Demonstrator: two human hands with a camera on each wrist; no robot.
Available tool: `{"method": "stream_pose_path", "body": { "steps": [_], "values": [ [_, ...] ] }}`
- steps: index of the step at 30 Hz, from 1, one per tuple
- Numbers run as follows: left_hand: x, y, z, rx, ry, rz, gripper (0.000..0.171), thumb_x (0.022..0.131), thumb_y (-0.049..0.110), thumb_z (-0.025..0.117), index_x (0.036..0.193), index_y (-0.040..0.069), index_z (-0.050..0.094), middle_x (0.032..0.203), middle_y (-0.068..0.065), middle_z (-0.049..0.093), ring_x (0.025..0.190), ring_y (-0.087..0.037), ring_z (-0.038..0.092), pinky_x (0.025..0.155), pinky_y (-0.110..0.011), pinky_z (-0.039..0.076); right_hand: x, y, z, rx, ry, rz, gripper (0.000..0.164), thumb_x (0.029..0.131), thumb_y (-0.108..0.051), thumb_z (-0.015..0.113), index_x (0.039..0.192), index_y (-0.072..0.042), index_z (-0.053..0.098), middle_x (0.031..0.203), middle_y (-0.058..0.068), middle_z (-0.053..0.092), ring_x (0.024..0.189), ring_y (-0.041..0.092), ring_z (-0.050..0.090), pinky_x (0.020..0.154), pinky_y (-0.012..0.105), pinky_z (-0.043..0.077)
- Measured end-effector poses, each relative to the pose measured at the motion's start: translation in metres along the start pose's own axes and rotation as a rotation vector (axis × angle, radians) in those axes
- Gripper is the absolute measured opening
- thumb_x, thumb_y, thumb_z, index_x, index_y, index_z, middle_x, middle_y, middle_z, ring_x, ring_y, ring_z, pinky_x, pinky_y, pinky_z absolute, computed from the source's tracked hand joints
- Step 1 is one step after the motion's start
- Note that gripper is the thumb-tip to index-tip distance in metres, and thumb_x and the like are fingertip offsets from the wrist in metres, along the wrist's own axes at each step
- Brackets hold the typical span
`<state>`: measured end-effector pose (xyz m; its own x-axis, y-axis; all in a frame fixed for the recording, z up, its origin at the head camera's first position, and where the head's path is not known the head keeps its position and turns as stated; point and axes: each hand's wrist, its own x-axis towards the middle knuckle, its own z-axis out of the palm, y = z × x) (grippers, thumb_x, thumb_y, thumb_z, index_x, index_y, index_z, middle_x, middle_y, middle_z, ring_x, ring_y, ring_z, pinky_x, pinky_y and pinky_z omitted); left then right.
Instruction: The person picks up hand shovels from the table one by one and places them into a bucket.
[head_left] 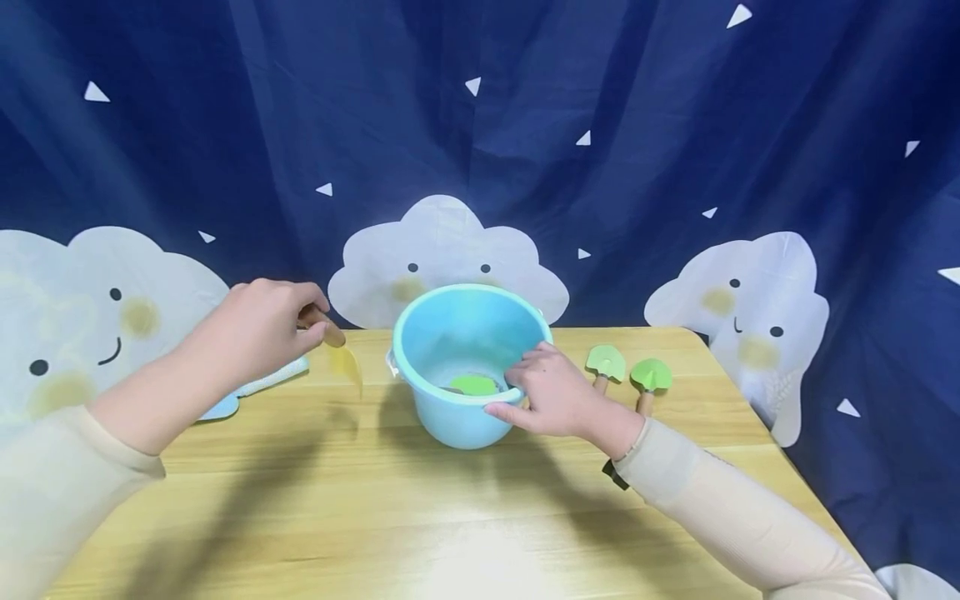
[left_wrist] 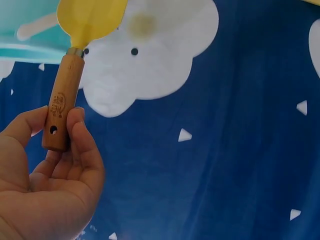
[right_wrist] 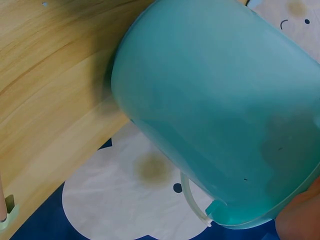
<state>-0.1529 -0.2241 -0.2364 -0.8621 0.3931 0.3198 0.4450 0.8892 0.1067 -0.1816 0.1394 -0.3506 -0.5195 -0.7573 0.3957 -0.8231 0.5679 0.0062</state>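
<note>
In the head view my left hand (head_left: 258, 325) is raised over the table, left of the light-blue bucket (head_left: 461, 425). It pinches a small yellow trowel (head_left: 348, 367) by its wooden handle (left_wrist: 64, 95), the blade hanging down clear of the bucket. My right hand (head_left: 558, 390) grips the bucket's near right rim, fingers over the inside and thumb outside. The bucket stands upright. A bright green piece (head_left: 474, 385) lies at its bottom, its kind unclear. The right wrist view shows mostly the bucket wall (right_wrist: 200, 95), with a bit of my right hand (right_wrist: 302, 215) at the corner.
Two green-headed hand tools, one a flat spade (head_left: 605, 363) and one a trowel (head_left: 651, 375), lie right of the bucket, handles partly behind my right arm. A light-blue item (head_left: 273, 380) lies at the left, partly hidden by my left arm. A dark-blue curtain (head_left: 480, 150) hangs behind the wooden table (head_left: 337, 500).
</note>
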Motion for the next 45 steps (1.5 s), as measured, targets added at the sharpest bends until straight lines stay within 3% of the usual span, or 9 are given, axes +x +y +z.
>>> {"method": "stream_pose_path", "body": {
  "steps": [5,13,19,25,35,45],
  "values": [
    [0.005,0.006,-0.017,0.016,0.036,0.005,0.004,0.087,0.012,0.065,0.086,0.012,0.068,0.071,0.005,0.058,0.062,-0.018,0.050,0.060,-0.039,0.038,0.000,0.001,0.000,-0.004,0.001,0.002,0.062,0.096,-0.073,0.030,0.063,-0.022,0.040,0.057,-0.012,0.033,0.057,0.011,0.031,0.069,0.032,0.032],
    [0.009,0.018,-0.040,0.038,0.061,-0.018,0.008,0.088,0.013,0.066,0.093,0.009,0.072,0.078,0.002,0.066,0.065,-0.022,0.054,0.063,-0.043,0.042,0.000,0.001,0.000,-0.007,-0.007,0.007,0.064,0.095,-0.075,0.026,0.063,-0.022,0.039,0.057,-0.011,0.033,0.057,0.011,0.031,0.069,0.032,0.031],
    [0.013,0.023,-0.052,0.043,0.092,-0.031,0.013,0.089,0.013,0.069,0.099,0.007,0.073,0.083,-0.003,0.070,0.066,-0.023,0.055,0.062,-0.042,0.039,0.000,0.000,-0.001,-0.001,0.003,0.003,0.065,0.096,-0.072,0.032,0.062,-0.018,0.044,0.057,-0.011,0.032,0.057,0.011,0.030,0.069,0.032,0.032],
    [0.012,0.028,-0.060,0.047,0.133,-0.015,0.013,0.089,0.012,0.069,0.100,0.006,0.073,0.085,-0.006,0.071,0.064,-0.023,0.054,0.058,-0.039,0.038,0.000,0.001,0.001,-0.006,-0.004,0.007,0.064,0.095,-0.075,0.024,0.063,-0.022,0.039,0.056,-0.011,0.032,0.057,0.011,0.030,0.069,0.032,0.031],
    [0.013,0.035,-0.061,0.004,0.205,0.021,0.013,0.090,0.014,0.070,0.101,0.008,0.073,0.088,-0.006,0.072,0.070,-0.023,0.060,0.064,-0.042,0.041,0.000,0.002,0.003,0.002,-0.004,0.010,0.067,0.095,-0.075,0.026,0.062,-0.019,0.043,0.056,-0.011,0.032,0.056,0.012,0.030,0.068,0.032,0.031],
    [0.014,0.046,-0.050,-0.051,0.248,0.085,0.010,0.089,0.010,0.070,0.099,0.011,0.073,0.089,0.000,0.073,0.063,-0.016,0.054,0.057,-0.036,0.037,0.000,0.001,0.003,0.006,0.000,0.010,0.065,0.095,-0.075,0.026,0.062,-0.021,0.039,0.056,-0.011,0.032,0.055,0.011,0.029,0.067,0.032,0.029]
  ]
}}
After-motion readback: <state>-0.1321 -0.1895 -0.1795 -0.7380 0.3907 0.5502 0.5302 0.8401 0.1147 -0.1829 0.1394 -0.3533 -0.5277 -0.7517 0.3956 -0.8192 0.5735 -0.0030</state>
